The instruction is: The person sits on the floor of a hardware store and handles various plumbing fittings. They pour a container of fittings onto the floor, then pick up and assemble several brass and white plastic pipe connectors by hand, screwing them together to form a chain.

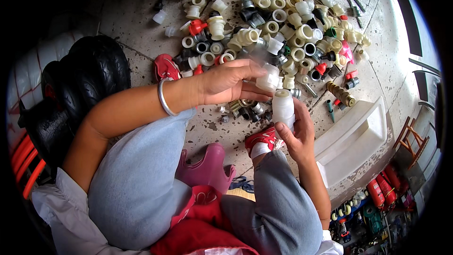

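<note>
In the middle of the view, my left hand point(231, 82) is closed on a translucent white plastic fitting point(269, 79); its fingertips are partly blurred. My right hand point(299, 134) grips a longer white threaded plastic fitting point(283, 106) from the right side, its thumb across the lower part. This fitting stands upright with its open threaded end toward the other one. The two pieces are close together, and I cannot tell whether they touch. Beyond my hands, a wide pile of loose pipe fittings point(297, 33) covers the floor, mostly cream plastic, with some black, metal and red ones.
Black rubber tyres point(96, 66) stand at the left. A white trough point(354, 134) lies at the right. Between my legs is a pink plastic stool point(203, 167). Red fire extinguishers point(376, 192) and tools are at the lower right. A brass fitting point(340, 93) lies near the trough.
</note>
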Motion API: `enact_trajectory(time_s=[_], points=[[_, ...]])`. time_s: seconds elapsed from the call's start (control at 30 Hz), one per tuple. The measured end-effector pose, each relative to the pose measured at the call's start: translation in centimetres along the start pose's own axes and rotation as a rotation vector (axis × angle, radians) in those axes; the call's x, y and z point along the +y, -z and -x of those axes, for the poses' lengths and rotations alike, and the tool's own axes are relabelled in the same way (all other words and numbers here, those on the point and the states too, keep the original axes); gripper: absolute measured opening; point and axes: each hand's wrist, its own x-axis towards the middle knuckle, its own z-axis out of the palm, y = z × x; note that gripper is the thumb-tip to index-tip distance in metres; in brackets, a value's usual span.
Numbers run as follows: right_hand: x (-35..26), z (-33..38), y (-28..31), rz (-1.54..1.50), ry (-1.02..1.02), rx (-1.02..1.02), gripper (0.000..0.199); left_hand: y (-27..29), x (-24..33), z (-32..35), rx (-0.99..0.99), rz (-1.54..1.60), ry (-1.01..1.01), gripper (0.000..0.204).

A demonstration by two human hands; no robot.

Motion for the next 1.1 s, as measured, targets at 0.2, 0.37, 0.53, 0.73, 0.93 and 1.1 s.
enact_trajectory(time_s=[0.2, 0.37, 0.53, 0.73, 0.93, 1.1], points=[[-0.7, 0.1, -0.6, -0.085, -0.007, 0.154, 0.057, 0.0, -0.2, 0.2, -0.023, -0.001, 0.038, 0.034], [-0.6, 0.1, -0.1, 0.219, 0.145, 0.167, 0.054, -0.3, -0.6, 0.2, -0.041, -0.098, 0.045, 0.042], [-1.0, -0.4, 0.2, 0.546, 0.342, 0.201, 0.052, 0.1, -1.1, -0.1, 0.004, -0.518, -0.051, 0.043], [-1.4, -0.2, 0.3, 0.721, 0.375, 0.226, 0.053, -0.1, -1.0, 0.0, -0.009, -0.789, -0.103, 0.044], [-2.2, -0.6, 0.2, 0.896, 0.516, 0.19, 0.051, -0.4, -0.6, 0.4, 0.096, -0.867, 0.041, 0.044], [-1.3, 0.1, 0.2, 0.504, 0.231, 0.167, 0.044, -0.5, -0.9, 0.5, 0.051, -0.822, 0.041, 0.043]])
